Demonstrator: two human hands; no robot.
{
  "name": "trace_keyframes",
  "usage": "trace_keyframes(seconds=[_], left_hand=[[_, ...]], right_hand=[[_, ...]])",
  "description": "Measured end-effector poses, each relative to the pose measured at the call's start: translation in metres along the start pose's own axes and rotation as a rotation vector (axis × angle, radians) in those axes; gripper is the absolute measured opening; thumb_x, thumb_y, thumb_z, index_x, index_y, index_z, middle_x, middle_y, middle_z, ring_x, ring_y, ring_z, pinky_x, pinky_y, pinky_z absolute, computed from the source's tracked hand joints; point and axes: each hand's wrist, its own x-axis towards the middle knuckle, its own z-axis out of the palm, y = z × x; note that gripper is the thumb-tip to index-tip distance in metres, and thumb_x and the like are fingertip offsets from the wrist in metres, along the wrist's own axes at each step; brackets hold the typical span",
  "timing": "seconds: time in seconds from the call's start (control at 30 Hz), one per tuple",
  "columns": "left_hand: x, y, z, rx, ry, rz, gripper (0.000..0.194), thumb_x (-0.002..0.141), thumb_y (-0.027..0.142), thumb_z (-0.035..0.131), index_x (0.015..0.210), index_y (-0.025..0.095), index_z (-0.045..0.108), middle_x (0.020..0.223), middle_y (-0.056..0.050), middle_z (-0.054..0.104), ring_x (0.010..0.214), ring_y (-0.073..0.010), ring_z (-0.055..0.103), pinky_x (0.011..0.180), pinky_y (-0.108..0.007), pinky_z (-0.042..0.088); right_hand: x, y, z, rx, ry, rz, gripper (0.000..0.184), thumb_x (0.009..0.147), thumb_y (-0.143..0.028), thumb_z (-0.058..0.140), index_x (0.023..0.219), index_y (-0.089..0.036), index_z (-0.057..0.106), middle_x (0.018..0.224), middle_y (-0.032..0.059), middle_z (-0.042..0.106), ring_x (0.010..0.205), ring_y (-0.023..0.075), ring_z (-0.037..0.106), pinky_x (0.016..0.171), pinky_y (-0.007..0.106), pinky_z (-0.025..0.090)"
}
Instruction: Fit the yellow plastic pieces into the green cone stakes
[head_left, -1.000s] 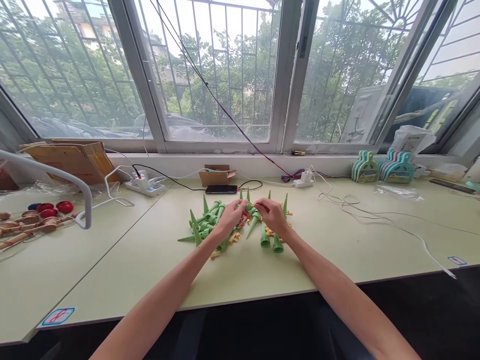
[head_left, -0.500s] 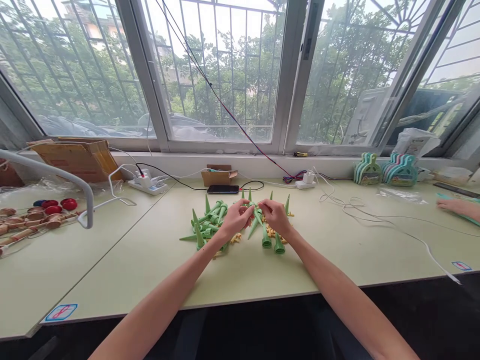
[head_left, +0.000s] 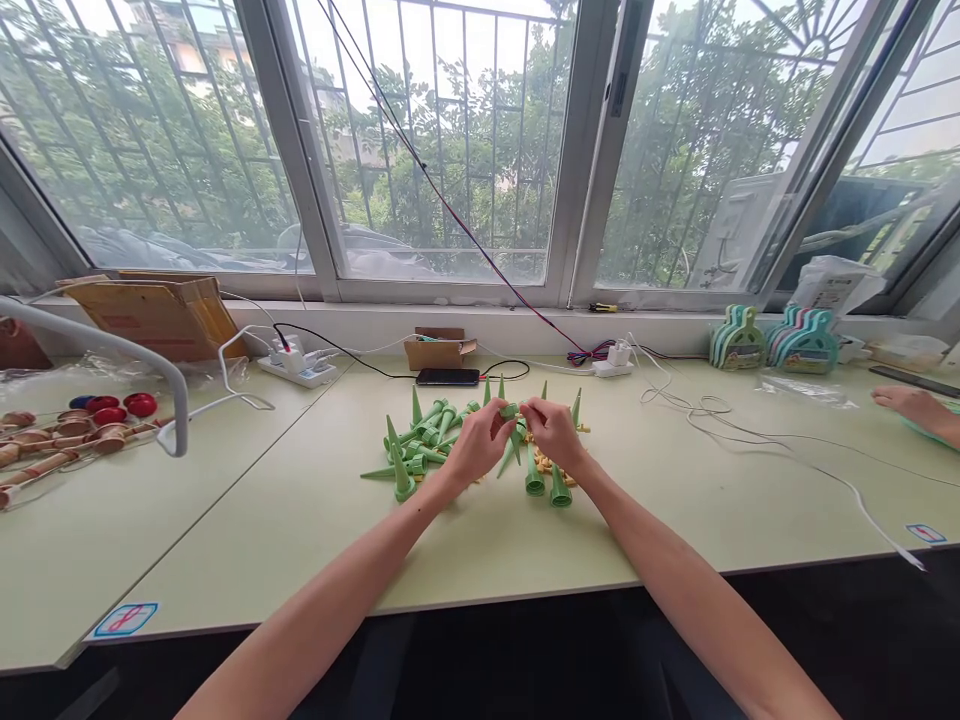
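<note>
My left hand [head_left: 480,440] is closed around a green plastic piece, whose round threaded-looking end [head_left: 510,410] shows at the fingertips. Close beside it, my right hand [head_left: 553,435] pinches thumb and finger together at that end; a tiny pale bit seems to be between them, too small to name. Hollow green cone-shaped spikes [head_left: 403,485] lie and stand in a pile left of my hands. Two more spikes [head_left: 559,488] rest under my right hand, open ends toward me. Small yellowish pieces [head_left: 547,462] are scattered beneath, partly hidden by the right hand.
Behind the pile lie a phone [head_left: 448,377] and a small cardboard box [head_left: 439,350]. White cables [head_left: 705,410] cross the table's right side. At far right is another person's hand [head_left: 911,405]. Wooden toys with red balls [head_left: 109,415] lie left, near a white metal bar [head_left: 176,400].
My left hand has turned and lifted slightly, bringing the green piece's round end up toward my right fingertips. The other person's hand at far right has shifted a little.
</note>
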Motion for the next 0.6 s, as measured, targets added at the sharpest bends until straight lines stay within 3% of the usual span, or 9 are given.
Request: trace_keyframes(seconds=[0.3, 0.6], left_hand=[[-0.0012, 0.0008, 0.0001, 0.008, -0.028, 0.015, 0.009, 0.092, 0.028, 0.051, 0.097, 0.021, 0.053, 0.078, -0.001, 0.059, 0.062, -0.0136, 0.053, 0.061, -0.024, 0.040], [-0.0027, 0.0026, 0.0005, -0.035, -0.027, 0.030, 0.019, 0.094, 0.032, 0.049, 0.109, 0.021, 0.053, 0.083, -0.002, 0.060, 0.059, -0.0114, 0.051, 0.059, -0.023, 0.040]], right_hand=[[0.0003, -0.0008, -0.0002, -0.021, 0.003, -0.009, 0.041, 0.097, -0.044, 0.041, 0.062, -0.021, 0.038, 0.054, -0.0048, 0.035, 0.052, 0.0115, 0.028, 0.051, 0.025, 0.027], [0.0007, -0.0030, -0.0003, -0.040, 0.029, -0.015, 0.041, 0.097, -0.043, 0.040, 0.062, -0.022, 0.033, 0.053, -0.0054, 0.032, 0.052, 0.0116, 0.026, 0.051, 0.025, 0.026]])
